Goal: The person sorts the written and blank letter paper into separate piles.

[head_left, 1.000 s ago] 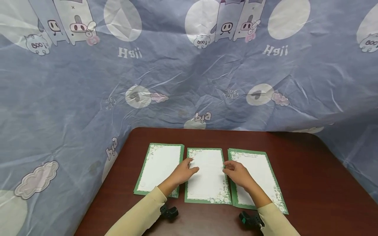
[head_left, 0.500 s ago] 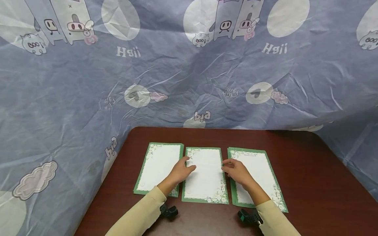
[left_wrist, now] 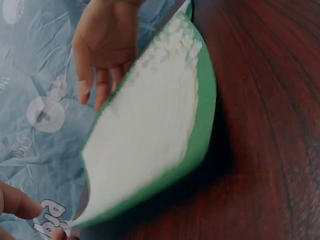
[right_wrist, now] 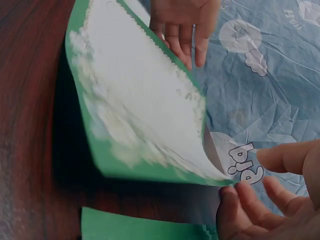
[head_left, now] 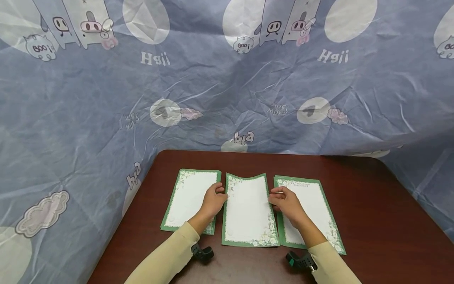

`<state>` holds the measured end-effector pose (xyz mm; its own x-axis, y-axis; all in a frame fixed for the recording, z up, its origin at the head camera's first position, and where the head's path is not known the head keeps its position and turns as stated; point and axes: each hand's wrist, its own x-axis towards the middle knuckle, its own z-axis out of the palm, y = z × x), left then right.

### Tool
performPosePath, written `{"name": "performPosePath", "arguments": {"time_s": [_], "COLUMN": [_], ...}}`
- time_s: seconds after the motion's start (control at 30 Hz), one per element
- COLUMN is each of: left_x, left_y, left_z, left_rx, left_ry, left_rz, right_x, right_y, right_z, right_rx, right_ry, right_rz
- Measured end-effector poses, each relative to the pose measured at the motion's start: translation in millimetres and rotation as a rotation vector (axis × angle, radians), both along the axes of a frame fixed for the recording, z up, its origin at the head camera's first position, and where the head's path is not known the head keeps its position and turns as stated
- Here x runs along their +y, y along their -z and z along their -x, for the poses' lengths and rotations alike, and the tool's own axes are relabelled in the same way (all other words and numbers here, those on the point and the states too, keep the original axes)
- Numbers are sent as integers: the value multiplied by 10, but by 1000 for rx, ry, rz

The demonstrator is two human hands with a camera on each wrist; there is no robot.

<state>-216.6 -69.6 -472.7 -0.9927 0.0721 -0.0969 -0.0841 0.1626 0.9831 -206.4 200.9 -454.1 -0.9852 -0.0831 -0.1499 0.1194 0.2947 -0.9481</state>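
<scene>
The middle sheet of floral-bordered paper [head_left: 249,213], white with a green edge, is bowed, its sides raised off the table. My left hand [head_left: 213,199] holds its left edge, fingers curled. On the opposite edge, my right hand [head_left: 288,205] holds the sheet; in the right wrist view the edge lies against the curled fingers [right_wrist: 245,200], and the thumb stands apart from it. Matching sheets lie on either side: a left stack [head_left: 191,193] partly under my left forearm, and a right stack [head_left: 315,213] partly behind my right hand and forearm.
The dark red-brown table [head_left: 369,205] has rounded far corners. Behind it hangs a wrinkled blue cartoon-printed cloth [head_left: 213,79]. A black wrist device [head_left: 202,253] sits at my left cuff, and another black wrist device [head_left: 300,261] at the right.
The middle sheet shifted slightly left, then back right, and is now bowed with its sides raised. My left hand's spread thumb and fingers have drawn in to its left edge.
</scene>
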Motion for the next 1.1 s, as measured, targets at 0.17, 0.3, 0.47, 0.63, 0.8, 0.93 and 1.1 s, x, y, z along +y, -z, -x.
{"name": "performPosePath", "arguments": {"time_s": [0.17, 0.3, 0.47, 0.63, 0.8, 0.93, 1.1], "left_x": [-26, -70, -149, -322, -617, -877, -1172], "left_y": [32, 25, -24, -95, -131, -169, -156], "left_z": [43, 63, 85, 150, 253, 289, 336], "left_rx": [10, 18, 31, 52, 67, 44, 32], "left_ry": [-59, -77, -96, -134, -183, -227, -256], "left_rz": [-80, -92, -53, -54, -38, -10, 31], "right_x": [-19, -50, -108, -212, -439, -703, -1018], "right_y": [-10, -36, -73, -89, -65, -31, 37], "right_z": [39, 50, 81, 145, 234, 306, 325], "right_rx": [18, 38, 60, 71, 38, -1, -45], "right_ry": [12, 2, -11, -15, -24, -46, -100], "right_rz": [52, 68, 68, 53, 97, 165, 229]}}
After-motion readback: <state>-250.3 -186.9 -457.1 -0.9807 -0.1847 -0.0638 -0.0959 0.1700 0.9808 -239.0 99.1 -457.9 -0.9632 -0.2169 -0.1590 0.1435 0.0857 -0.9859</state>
